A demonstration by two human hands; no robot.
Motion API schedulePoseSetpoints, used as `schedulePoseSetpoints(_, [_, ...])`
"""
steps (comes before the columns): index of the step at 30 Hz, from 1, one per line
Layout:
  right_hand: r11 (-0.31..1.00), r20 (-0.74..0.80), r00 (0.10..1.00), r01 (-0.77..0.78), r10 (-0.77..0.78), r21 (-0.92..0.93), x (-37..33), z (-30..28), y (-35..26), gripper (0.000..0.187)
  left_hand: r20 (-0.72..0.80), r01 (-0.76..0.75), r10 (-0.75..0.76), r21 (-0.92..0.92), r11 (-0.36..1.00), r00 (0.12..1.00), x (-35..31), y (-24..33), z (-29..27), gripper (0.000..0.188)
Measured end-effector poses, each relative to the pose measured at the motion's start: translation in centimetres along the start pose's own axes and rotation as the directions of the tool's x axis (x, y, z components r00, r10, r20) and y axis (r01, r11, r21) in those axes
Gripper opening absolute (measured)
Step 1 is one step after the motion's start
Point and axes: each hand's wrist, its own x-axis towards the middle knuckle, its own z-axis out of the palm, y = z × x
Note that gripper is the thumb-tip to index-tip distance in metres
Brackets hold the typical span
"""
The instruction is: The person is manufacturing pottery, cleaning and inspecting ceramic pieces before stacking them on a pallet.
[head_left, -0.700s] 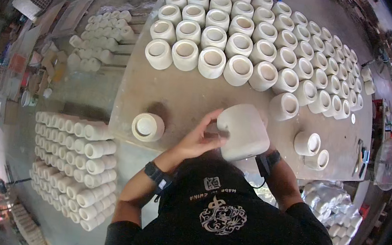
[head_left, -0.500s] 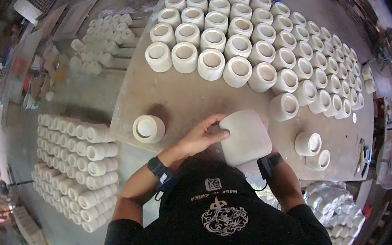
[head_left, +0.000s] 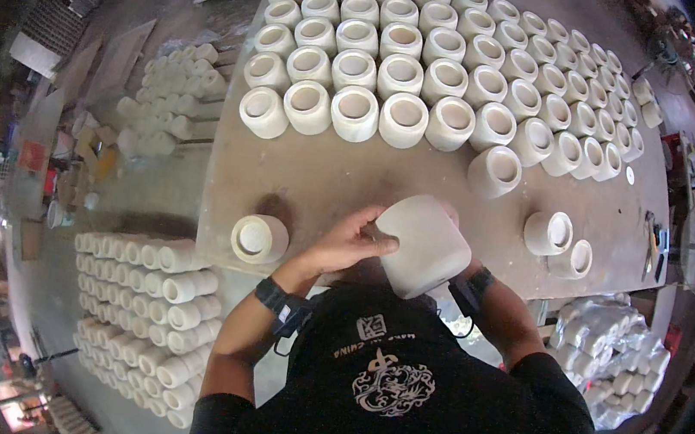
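A pale, unglazed ceramic pot (head_left: 422,245) is held tilted above the table's near edge, its smooth wall toward me. My left hand (head_left: 355,242) grips its left side, with the thumb lying on the wall. On the far right side, my right hand (head_left: 450,215) is mostly hidden behind the pot; a few fingertips show at its upper edge. A similar pot (head_left: 259,239) rests on the table to the left of my left hand. Two more, a taller pot (head_left: 548,233) and a smaller one (head_left: 571,259), are beside each other to the right.
Rows of pots (head_left: 403,121) with recessed round bases cover the far part of the brown table (head_left: 353,174). One pot (head_left: 494,172) stands slightly forward of them. Stacked pots (head_left: 150,306) are at the lower left, plastic-wrapped ones (head_left: 608,353) at the lower right. Hand tools (head_left: 650,245) lie at the right edge.
The held pot has tipped and turned a little between my hands. Both hands keep their grip. The whole view has shifted slightly.
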Motion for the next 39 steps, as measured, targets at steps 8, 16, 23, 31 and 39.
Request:
schedulePoseSetpoints(8, [0.998, -0.061, 0.998, -0.024, 0.028, 0.065, -0.4, 0.9, -3.5, 0.045, -0.241, -0.088, 0.111, 0.102, 0.991, 0.964, 0.3, 6.1, 2.2, 0.036])
schedulePoseSetpoints(16, [0.799, -0.001, 1.0, 0.012, -0.015, 0.601, 0.0, 2.9, -7.3, 0.068, -0.327, -0.222, 0.361, 0.393, 0.892, 0.873, 0.7, 11.2, 4.3, 0.038])
schedulePoseSetpoints(23, [0.813, -0.167, 0.978, 0.199, -0.127, 0.547, -1.7, 3.4, -9.6, 0.07, -0.351, -0.251, 0.373, 0.347, 0.904, 0.859, 1.9, 14.0, 6.6, 0.042])
schedulePoseSetpoints(31, [0.929, -0.195, 0.979, 0.122, -0.055, 0.348, -1.1, -0.1, -7.9, 0.065, -0.234, -0.27, 0.397, 0.436, 0.859, 0.887, 2.9, 10.5, 3.7, 0.042])
schedulePoseSetpoints(39, [0.015, -0.528, 0.556, -0.679, -0.643, -0.734, 0.3, -16.8, -4.1, 0.07, -0.116, 0.086, 0.368, 0.992, 0.097, 0.923, 2.4, -3.6, -2.9, 0.035])
